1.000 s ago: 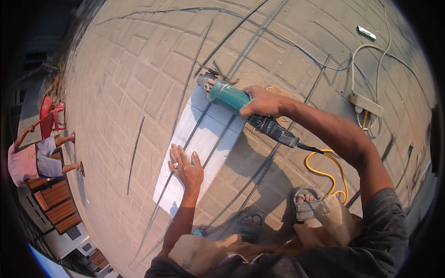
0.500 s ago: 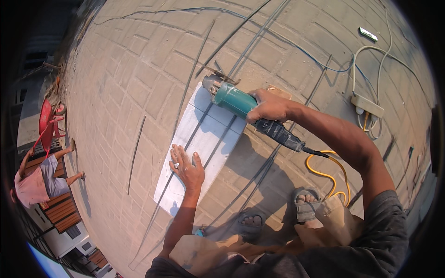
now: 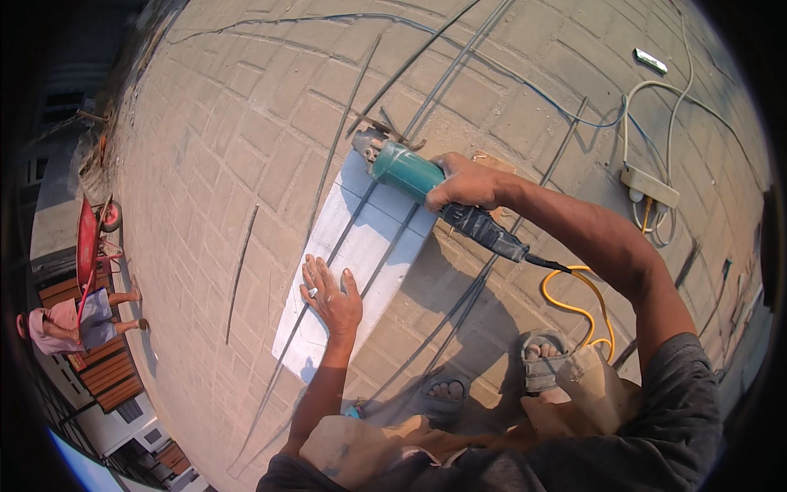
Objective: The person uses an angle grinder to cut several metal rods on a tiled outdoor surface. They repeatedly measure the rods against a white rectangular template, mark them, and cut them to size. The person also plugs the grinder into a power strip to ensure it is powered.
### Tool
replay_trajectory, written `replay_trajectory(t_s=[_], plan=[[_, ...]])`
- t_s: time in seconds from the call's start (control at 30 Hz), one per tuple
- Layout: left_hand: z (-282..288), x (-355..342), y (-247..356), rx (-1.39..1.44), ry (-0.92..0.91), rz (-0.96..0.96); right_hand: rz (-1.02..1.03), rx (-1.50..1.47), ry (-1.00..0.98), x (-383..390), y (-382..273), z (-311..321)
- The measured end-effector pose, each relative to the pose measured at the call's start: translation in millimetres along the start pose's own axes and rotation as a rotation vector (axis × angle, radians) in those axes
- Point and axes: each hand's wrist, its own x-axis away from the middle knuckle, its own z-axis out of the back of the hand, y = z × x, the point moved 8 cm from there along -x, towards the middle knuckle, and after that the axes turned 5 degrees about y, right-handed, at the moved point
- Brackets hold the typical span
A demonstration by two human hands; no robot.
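My right hand (image 3: 466,182) is wrapped around the green body of an angle grinder (image 3: 407,174). The grinder's disc guard and head are over the far end of a whitish flat tile (image 3: 332,225) on the paved ground. A black cord leaves its dark rear handle toward my right side. Flat on the tile's near part, my left hand (image 3: 334,302) has its fingers spread, with a small white thing at one finger. Dark thin lines, rods or shadows, run lengthwise over the tile. Whether the disc touches the tile cannot be made out.
Thin metal rods (image 3: 242,271) lie scattered on the paving. A yellow cord (image 3: 566,305) loops by my sandalled feet (image 3: 541,361). To the right sits a power strip (image 3: 649,187) with cables. At far left a person (image 3: 61,326) handles a red wheelbarrow (image 3: 88,246).
My right hand and the grinder have shifted slightly left. My left hand stays in place on the tile. The person and the wheelbarrow at far left have changed position.
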Motion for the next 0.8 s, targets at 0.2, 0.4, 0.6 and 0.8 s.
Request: replay_trajectory(t_s=[0.2, 0.4, 0.6, 0.8], plan=[[3.1, -0.5, 2.2, 0.015, 0.020, -0.012, 0.015, 0.046, 0.011, 2.8, 1.7, 2.9], [2.3, 0.9, 2.3, 0.003, 0.023, -0.009, 0.005, 0.021, -0.005, 0.8, 1.5, 0.9], [2.5, 1.3, 3.2, 0.006, 0.010, -0.003, -0.002, -0.018, -0.005, -0.9, 1.5, -0.1], [2.3, 0.9, 1.5, 0.005, 0.001, -0.001, 0.004, -0.025, -0.010, -2.3, 2.3, -0.6]])
